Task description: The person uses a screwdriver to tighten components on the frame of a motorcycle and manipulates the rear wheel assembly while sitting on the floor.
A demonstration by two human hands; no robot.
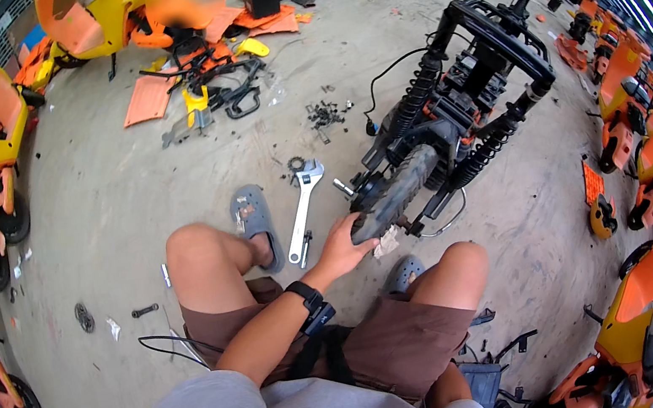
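Looking left first: a ring-shaped metal part lies on the concrete, a short dark metal piece beyond it. Next comes the big adjustable wrench, flat beside the grey clog — within easy reach, and best kept clear of the tyre's path.

Now the left hand, and here's the contact! It's half closed on the near end of the black tyre, thumb towards one side, fingers towards the other, seemingly with hold of it. A steady cupped grip looks right; fingertips should stay on rubber, away from the metal beside the hub. That pale scrap just by the thumb could get underfoot or caught.

Further right, the tyre sits between two coil springs under the black frame. The right hand? Out of sight, grip unknown — a second steadying hold would help.
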